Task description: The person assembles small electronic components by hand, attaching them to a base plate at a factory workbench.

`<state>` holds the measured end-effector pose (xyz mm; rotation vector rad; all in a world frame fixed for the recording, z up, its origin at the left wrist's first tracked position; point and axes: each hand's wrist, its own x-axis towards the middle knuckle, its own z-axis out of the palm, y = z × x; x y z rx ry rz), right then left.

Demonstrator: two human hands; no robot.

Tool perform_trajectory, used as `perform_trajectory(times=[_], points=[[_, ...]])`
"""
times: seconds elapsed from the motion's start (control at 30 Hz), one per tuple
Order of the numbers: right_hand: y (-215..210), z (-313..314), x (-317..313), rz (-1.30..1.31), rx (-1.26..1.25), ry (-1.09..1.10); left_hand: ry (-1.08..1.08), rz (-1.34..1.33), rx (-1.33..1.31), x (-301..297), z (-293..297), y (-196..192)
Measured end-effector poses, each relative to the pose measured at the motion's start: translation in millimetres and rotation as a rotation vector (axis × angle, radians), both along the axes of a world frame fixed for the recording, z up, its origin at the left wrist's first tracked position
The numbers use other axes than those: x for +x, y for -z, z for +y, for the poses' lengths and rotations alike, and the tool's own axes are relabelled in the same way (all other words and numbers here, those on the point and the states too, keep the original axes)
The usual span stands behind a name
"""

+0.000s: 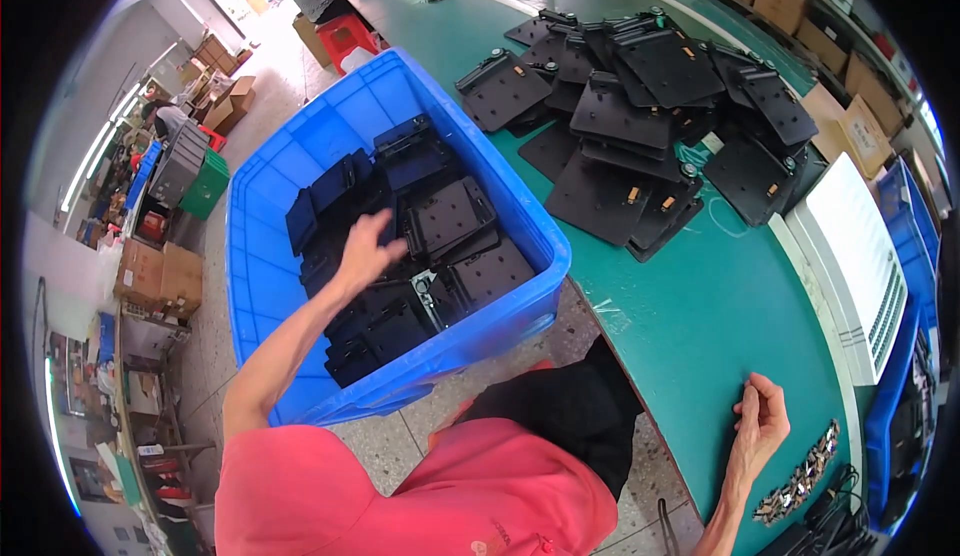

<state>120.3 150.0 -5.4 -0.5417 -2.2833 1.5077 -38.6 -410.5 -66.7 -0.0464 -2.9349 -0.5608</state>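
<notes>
Many black plates (445, 218) lie in our blue bin (265, 226), probably stiff and fairly heavy, best gripped by opposite edges; our left hand (368, 253) spreads open over them, while our right hand (761, 422) curls, its grip unclear

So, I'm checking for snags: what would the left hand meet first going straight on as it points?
Probably the black plates in the blue bin; how high the left hand hovers is unclear.

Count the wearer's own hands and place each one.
2: the left hand is over black plates inside the blue tub; the right hand is over the green table, near small metal parts. Neither is hidden.
</notes>
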Motion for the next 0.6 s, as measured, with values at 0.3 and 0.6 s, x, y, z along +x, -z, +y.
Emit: perform_trajectory(times=[0.3,0.6], points=[[4,7,7,0.021,0.043,0.038,0.082,-0.207,-0.084,63,31,35],[5,8,9,0.03,0.012,0.005,0.118,-0.378,-0.136,63,38,13]])
